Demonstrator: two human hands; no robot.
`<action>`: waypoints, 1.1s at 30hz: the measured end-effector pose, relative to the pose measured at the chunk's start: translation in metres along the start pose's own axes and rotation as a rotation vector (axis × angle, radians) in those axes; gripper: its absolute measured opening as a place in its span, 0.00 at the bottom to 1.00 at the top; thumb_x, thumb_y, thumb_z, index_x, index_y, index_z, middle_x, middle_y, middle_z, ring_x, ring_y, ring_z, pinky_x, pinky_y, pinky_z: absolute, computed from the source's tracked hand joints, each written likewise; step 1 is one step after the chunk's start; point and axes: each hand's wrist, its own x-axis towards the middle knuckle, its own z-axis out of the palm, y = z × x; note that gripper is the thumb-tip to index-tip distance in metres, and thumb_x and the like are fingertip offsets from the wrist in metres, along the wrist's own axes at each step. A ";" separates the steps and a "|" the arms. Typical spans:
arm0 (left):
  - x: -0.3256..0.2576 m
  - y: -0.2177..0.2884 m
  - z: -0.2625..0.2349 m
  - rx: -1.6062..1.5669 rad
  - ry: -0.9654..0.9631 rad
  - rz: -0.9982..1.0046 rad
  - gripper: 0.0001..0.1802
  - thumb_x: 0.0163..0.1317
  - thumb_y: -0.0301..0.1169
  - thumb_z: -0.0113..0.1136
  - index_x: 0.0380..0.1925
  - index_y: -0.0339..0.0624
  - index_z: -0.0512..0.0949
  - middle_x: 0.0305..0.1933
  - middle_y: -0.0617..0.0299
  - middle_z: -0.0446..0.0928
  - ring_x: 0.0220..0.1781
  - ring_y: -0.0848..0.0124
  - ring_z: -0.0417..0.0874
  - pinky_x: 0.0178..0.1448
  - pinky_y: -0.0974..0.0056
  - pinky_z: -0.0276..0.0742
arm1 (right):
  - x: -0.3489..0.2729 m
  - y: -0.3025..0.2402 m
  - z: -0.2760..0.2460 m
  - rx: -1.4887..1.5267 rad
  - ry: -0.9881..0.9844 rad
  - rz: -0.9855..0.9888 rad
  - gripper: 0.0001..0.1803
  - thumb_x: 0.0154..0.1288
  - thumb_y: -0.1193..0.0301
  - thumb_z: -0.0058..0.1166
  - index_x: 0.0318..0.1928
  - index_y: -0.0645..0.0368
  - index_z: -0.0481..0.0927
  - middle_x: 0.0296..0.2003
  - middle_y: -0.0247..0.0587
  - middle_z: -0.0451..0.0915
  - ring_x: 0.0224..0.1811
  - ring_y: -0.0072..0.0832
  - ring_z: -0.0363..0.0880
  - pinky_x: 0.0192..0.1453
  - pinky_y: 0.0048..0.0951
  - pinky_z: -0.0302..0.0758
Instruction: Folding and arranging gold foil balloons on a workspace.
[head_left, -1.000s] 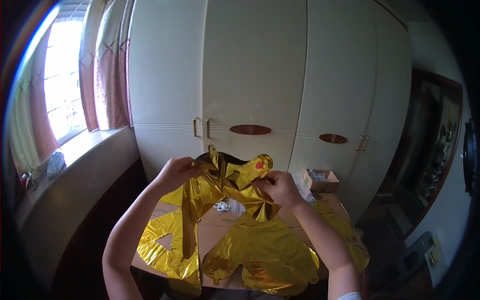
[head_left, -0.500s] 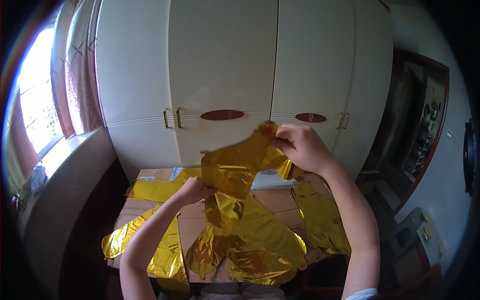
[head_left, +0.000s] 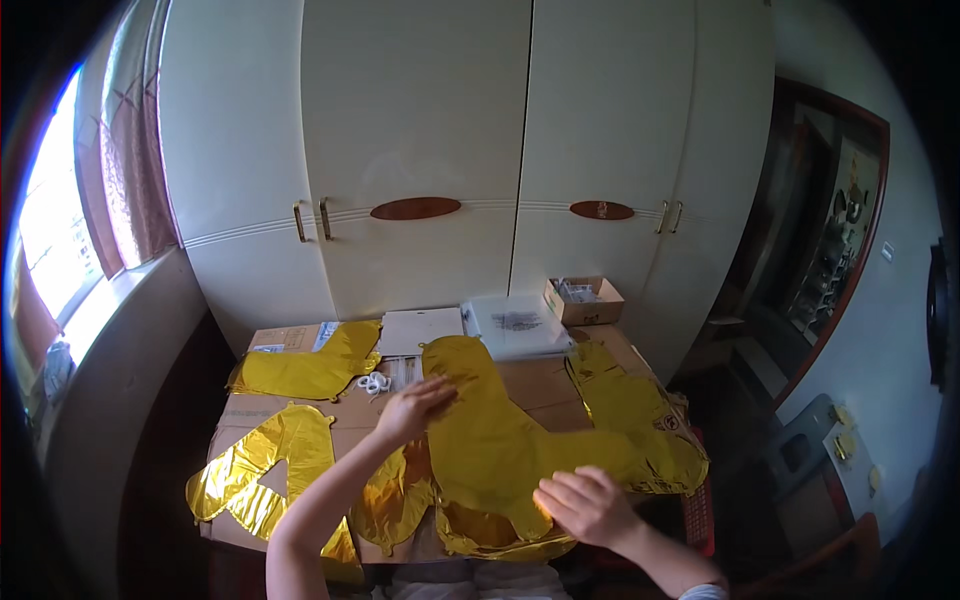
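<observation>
Gold foil balloon (head_left: 500,440), uninflated and letter-shaped, lies flat on the cardboard-covered table (head_left: 300,395), on top of other gold foil pieces (head_left: 400,495). To flatten it well, press with open palms and stroke outward from the middle toward the edges, so that creases are pushed out and the foil is not torn. The left hand (head_left: 412,405) rests on the balloon's upper-left edge, fingers extended and gripping nothing. The right hand (head_left: 585,505) lies palm down on its lower-right part, fingers spread, also holding nothing. Further gold balloons (head_left: 305,372) lie to the left; a small cardboard box (head_left: 583,298) stands behind, near the white wardrobe (head_left: 450,150).
</observation>
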 end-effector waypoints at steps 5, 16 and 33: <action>-0.032 -0.010 0.028 -0.032 -0.259 -0.011 0.26 0.53 0.23 0.59 0.56 0.50 0.78 0.66 0.52 0.70 0.71 0.57 0.66 0.67 0.58 0.71 | -0.044 -0.022 0.039 0.094 -0.096 0.128 0.12 0.60 0.70 0.52 0.44 0.53 0.83 0.45 0.30 0.81 0.50 0.25 0.78 0.56 0.33 0.70; -0.036 -0.024 0.034 0.104 -0.285 0.054 0.27 0.51 0.21 0.54 0.54 0.50 0.79 0.64 0.52 0.71 0.72 0.55 0.65 0.70 0.57 0.66 | -0.052 -0.039 0.047 0.170 -0.084 0.151 0.11 0.59 0.70 0.54 0.43 0.52 0.84 0.45 0.29 0.82 0.50 0.24 0.78 0.56 0.33 0.70; -0.046 -0.016 0.030 0.110 -0.332 -0.015 0.28 0.63 0.44 0.55 0.62 0.46 0.71 0.66 0.54 0.70 0.72 0.55 0.64 0.72 0.51 0.59 | -0.064 -0.045 0.060 0.304 -0.160 0.150 0.09 0.59 0.70 0.57 0.40 0.46 0.86 0.43 0.25 0.84 0.50 0.21 0.80 0.56 0.32 0.70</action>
